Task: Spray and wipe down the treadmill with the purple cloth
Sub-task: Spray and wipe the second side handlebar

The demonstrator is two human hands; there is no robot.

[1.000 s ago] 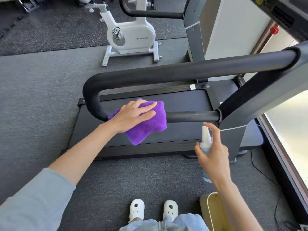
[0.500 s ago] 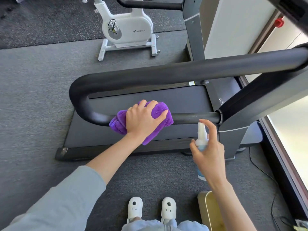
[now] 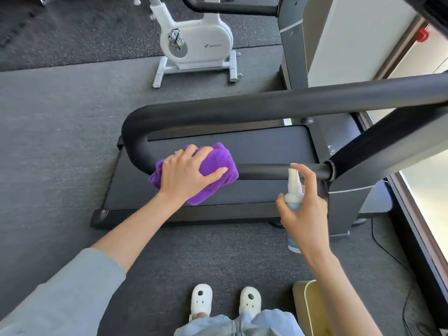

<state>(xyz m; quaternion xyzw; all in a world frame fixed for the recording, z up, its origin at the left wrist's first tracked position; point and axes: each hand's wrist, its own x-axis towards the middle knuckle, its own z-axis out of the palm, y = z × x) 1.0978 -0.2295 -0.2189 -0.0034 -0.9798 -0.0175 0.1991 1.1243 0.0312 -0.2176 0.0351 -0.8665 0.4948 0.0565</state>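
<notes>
The treadmill (image 3: 254, 146) lies in front of me, with a black padded handrail (image 3: 266, 105) looping over its belt. My left hand (image 3: 186, 173) grips the purple cloth (image 3: 218, 158), wrapped over the near bar of the handrail just right of the bend. My right hand (image 3: 305, 212) holds a small white spray bottle (image 3: 293, 187) upright. Its index finger is curled over the nozzle, which sits close to the near bar near the right upright post.
A white exercise bike (image 3: 196, 44) stands on the floor behind the treadmill. A second machine's grey post (image 3: 291, 44) rises at the back right. A beige bin (image 3: 312, 309) sits by my right foot, and a cable (image 3: 388, 253) runs along the window side.
My left hand has curled round the cloth and slid it right along the near bar. The spray bottle has stayed almost where it was, near the post.
</notes>
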